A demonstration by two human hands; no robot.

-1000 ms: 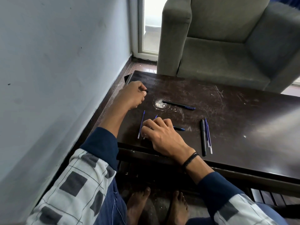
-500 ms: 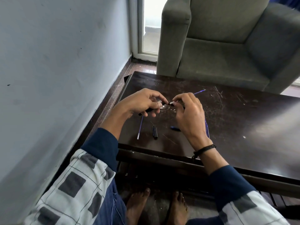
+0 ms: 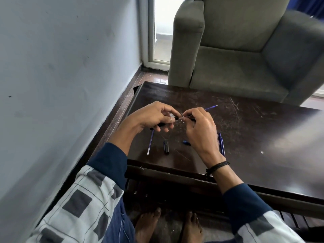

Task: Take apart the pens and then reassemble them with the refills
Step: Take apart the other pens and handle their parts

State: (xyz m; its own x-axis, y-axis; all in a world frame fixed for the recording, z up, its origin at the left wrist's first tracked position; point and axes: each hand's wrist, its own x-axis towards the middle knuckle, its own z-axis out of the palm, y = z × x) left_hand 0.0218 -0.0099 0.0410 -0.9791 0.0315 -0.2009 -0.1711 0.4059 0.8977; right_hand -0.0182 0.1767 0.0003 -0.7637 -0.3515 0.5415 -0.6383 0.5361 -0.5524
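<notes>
Fingers (image 3: 191, 111) of right hand (image 3: 201, 133) pinch refill (image 3: 211, 107); left hand (image 3: 149, 118) grips barrel (image 3: 160, 125).

A single wide-angle camera on the person's head is looking forward and steeply down at a dark worktop (image 3: 263, 137) close below. The left hand (image 3: 152, 116) and right hand (image 3: 201, 130) are sitting mid-frame. A wall (image 3: 61, 85) is filling the left side, an armchair (image 3: 236, 67) the far end.

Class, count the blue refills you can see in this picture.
4 blue refills: one held in the right hand; one lying on the table below the left hand; two behind the right wrist, partly hidden. More may be hidden.
</notes>
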